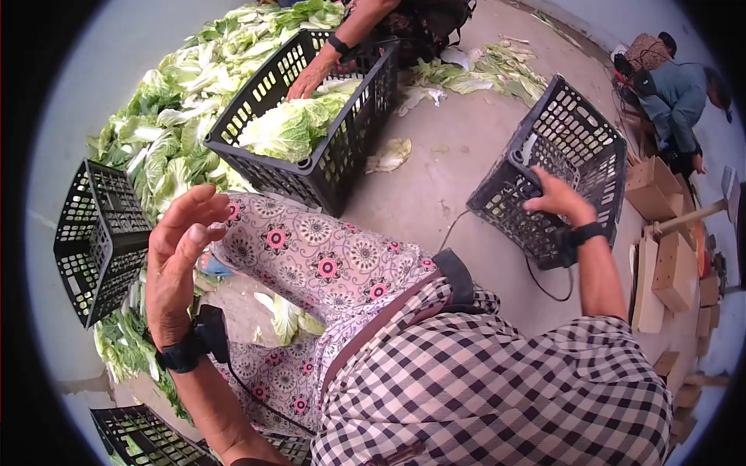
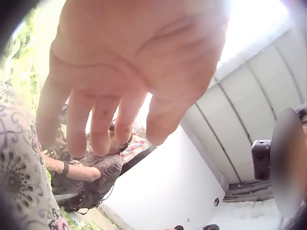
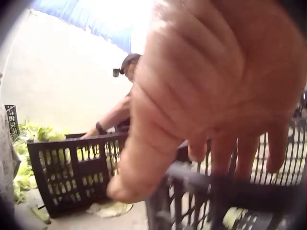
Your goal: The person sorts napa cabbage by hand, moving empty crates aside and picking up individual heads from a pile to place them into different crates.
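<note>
My right hand (image 1: 565,200) grips the upper edge of a black slatted plastic crate (image 1: 497,193) at the right. In the right wrist view the fingers (image 3: 221,155) reach down behind the rim, and the thumb stays on the near side. Several loose leaf scraps show through that crate's slats. My left hand (image 1: 175,264) is raised above my left knee, its fingers slightly bent and nothing in it. Ahead of me, a second black crate (image 1: 338,175) holds pale green napa cabbage (image 1: 286,130). Another person's hand (image 1: 312,76) reaches into it.
A large heap of cabbage leaves (image 1: 167,132) lies along the left wall. Another black crate (image 1: 116,233) stands at the left, and one more (image 1: 148,435) is at the bottom left. Trimmed leaves (image 1: 497,74) litter the floor. Cardboard boxes (image 1: 653,190) and a crouching person (image 1: 676,97) are at far right.
</note>
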Motion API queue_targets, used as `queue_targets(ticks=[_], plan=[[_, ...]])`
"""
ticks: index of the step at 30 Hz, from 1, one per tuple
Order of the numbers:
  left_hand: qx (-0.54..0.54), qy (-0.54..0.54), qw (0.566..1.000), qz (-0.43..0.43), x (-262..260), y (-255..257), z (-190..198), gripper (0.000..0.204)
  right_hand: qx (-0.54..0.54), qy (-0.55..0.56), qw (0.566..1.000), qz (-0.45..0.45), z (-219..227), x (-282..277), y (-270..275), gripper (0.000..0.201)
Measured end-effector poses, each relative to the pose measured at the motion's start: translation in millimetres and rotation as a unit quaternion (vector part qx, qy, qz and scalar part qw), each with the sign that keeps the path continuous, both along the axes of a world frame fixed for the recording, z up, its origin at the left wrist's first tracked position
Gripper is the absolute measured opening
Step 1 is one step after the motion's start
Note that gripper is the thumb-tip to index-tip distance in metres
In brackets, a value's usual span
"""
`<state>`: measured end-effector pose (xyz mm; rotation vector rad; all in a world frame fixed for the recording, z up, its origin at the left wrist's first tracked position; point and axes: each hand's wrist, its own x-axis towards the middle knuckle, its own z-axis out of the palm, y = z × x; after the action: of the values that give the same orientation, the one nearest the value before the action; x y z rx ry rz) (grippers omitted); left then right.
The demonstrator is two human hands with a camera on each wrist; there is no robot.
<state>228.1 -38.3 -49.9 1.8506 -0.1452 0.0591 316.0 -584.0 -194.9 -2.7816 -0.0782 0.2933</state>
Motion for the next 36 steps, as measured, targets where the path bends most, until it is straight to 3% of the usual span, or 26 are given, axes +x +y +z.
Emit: queue_targets(ticks=[1, 6, 10, 11, 13, 16, 17, 22, 24, 28, 29, 33, 36], plan=[[-0.004, 0.001, 1.0, 0.006, 0.3, 4.4, 5.4, 0.061, -0.053, -0.026, 0.996, -0.072, -5.6, 5.0, 17.6, 0.06], [-0.016, 0.019, 1.0, 0.009, -1.3, 20.6, 8.7, 0.059, -0.135, -0.208, 0.959, -0.138, -6.2, 37.6, 9.2, 0.039], [-0.039, 0.041, 0.998, 0.011, -3.3, 18.5, -6.4, 0.055, -0.123, -0.28, 0.933, -0.188, 52.8, 114.9, -4.0, 0.042], [-0.045, 0.042, 0.998, 0.015, -6.2, 21.0, -9.5, 0.054, -0.205, -0.371, 0.896, -0.136, 53.7, 143.6, -16.5, 0.041], [-0.048, 0.043, 0.998, 0.025, -12.5, 28.5, -12.3, 0.054, -0.249, -0.444, 0.857, -0.077, 67.0, 180.5, -17.6, 0.044], [-0.045, 0.049, 0.997, 0.048, -20.1, 24.8, -18.3, 0.054, -0.069, -0.358, 0.929, 0.062, 87.8, 195.8, 7.4, 0.043], [-0.039, 0.047, 0.997, 0.055, -18.1, 29.5, -14.4, 0.054, 0.032, -0.23, 0.969, 0.084, 96.7, 193.5, 20.6, 0.043], [-0.025, 0.043, 0.996, 0.067, -15.2, 22.1, -8.2, 0.055, 0.165, 0.078, 0.97, 0.159, 77.1, 133.0, 48.5, 0.061], [-0.025, 0.048, 0.997, 0.048, -7.5, 25.2, -6.6, 0.055, 0.135, 0.1, 0.977, 0.133, 78.0, 111.0, 38.9, 0.069], [-0.044, 0.033, 0.998, 0.034, -6.9, 22.5, -14.4, 0.055, 0.145, 0.13, 0.98, 0.051, 46.9, 61.3, -18.8, 0.049], [-0.049, 0.029, 0.998, 0.038, -8.4, 22.1, -14.9, 0.055, 0.227, 0.059, 0.972, -0.01, 42.4, 46.2, -13.3, 0.032], [-0.045, 0.033, 0.998, 0.042, -11.5, 22.9, -12.3, 0.056, 0.158, -0.184, 0.967, -0.08, 28.1, 38.4, -16.6, 0.021], [-0.033, 0.036, 0.998, 0.051, -15.3, 22.8, -7.3, 0.056, 0.177, -0.049, 0.969, -0.167, 18.4, 36.0, -17.4, 0.026]])
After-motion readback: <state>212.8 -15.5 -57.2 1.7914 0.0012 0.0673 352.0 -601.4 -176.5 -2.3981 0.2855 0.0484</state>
